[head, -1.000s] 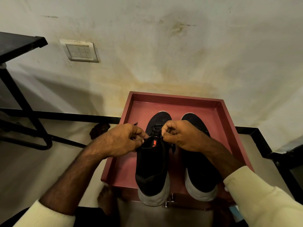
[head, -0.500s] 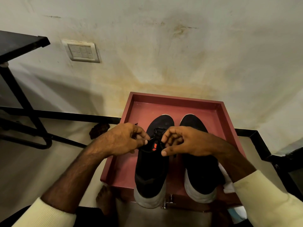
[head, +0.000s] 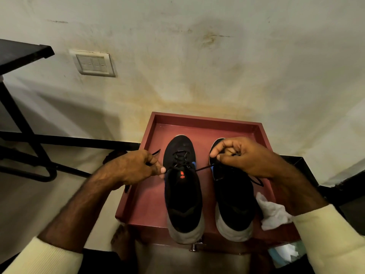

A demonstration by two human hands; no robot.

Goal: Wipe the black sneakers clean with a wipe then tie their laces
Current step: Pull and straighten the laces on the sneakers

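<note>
Two black sneakers with white heels stand side by side in a dark red tray (head: 205,119), toes toward the wall. The left sneaker (head: 182,196) has an orange logo on its tongue. My left hand (head: 134,168) pinches one end of its black lace (head: 204,168) at the shoe's left side. My right hand (head: 240,156) pinches the other end, held over the right sneaker (head: 234,202), and the lace runs taut between them. A crumpled white wipe (head: 273,213) lies in the tray at the right sneaker's heel.
The tray stands against a stained cream wall with a switch plate (head: 92,63). A black metal table frame (head: 21,115) is at the left. A black floor rail (head: 79,142) runs along the wall. A blue-and-white packet (head: 284,254) lies below the tray's right corner.
Both hands were close together over the left sneaker's tongue. They have pulled apart sideways, drawing the lace ends out taut. The right hand now sits over the right sneaker.
</note>
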